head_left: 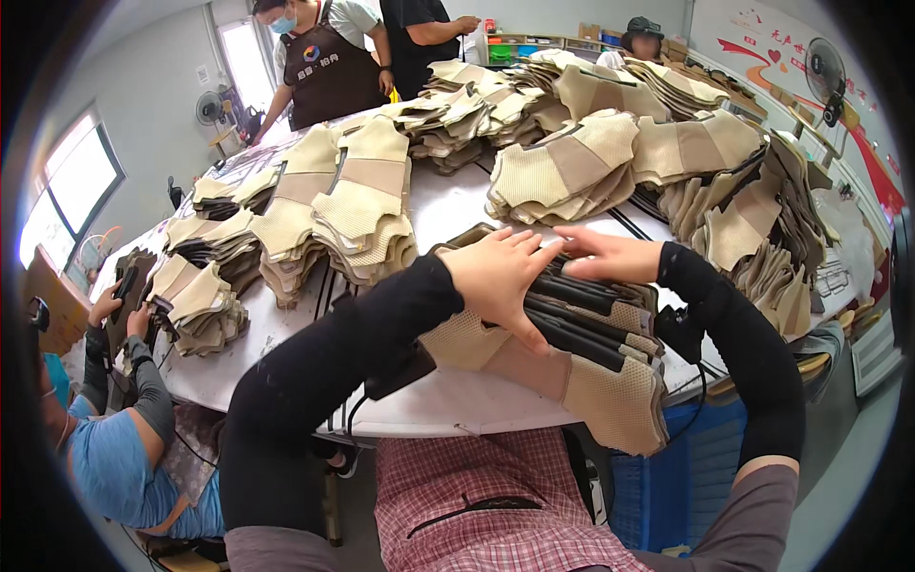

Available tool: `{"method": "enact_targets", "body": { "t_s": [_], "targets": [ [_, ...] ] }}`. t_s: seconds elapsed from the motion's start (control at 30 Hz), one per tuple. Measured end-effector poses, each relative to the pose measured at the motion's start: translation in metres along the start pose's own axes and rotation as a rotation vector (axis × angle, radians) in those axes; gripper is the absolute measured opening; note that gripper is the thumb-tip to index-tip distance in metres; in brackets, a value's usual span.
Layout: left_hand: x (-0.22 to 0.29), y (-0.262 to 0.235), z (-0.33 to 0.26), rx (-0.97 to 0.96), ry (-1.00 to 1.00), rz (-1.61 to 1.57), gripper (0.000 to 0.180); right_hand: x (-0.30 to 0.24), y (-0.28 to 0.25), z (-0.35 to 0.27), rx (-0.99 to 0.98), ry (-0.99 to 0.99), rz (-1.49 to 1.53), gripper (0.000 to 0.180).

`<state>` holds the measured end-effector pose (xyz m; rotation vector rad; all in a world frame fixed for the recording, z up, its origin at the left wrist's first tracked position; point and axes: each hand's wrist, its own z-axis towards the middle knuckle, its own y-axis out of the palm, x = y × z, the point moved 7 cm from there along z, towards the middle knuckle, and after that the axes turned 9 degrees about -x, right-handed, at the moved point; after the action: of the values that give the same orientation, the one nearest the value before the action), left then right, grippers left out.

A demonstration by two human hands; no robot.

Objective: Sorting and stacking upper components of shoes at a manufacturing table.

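In front of me lies a fanned stack of cream-and-tan mesh fabric pieces (615, 396), with black edge strips (577, 329) showing side by side. The lowest piece hangs over the table's front edge. My left hand (500, 278) rests on the left part of the stack, palm down, its fingers stretched and the thumb spread across the black strips. My right hand (610, 255) lies on the far side of the same stack with its fingers extended toward the left one. The two hands' fingertips nearly meet. Neither hand appears to grip a piece.
More piles of fabric pieces stand on the white table (457, 205): at left (357, 205), beyond the hands (572, 167) and at right (748, 224). A co-worker in blue (129, 448) sits at left; an aproned person (329, 62) stands across. Black cables hang by my forearms.
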<state>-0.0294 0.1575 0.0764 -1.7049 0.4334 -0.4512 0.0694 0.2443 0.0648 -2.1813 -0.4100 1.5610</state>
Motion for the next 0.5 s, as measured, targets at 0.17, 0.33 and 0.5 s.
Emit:
{"method": "enact_targets", "body": {
  "t_s": [0.17, 0.33, 0.5],
  "targets": [
    [-0.011, -0.006, 0.018, -0.158, -0.083, -0.030, 0.123, 0.028, -0.036, -0.048, 0.221, -0.010, 0.002, 0.046],
    [-0.024, -0.002, 0.014, -0.145, -0.065, -0.193, 0.122, 0.012, -0.021, -0.178, 0.986, -0.336, 0.296, 0.022],
    [-0.026, -0.004, 0.034, -0.198, -0.032, -0.125, 0.124, -0.032, 0.156, -0.139, 0.104, -0.454, 0.601, 0.045]
  ]
}}
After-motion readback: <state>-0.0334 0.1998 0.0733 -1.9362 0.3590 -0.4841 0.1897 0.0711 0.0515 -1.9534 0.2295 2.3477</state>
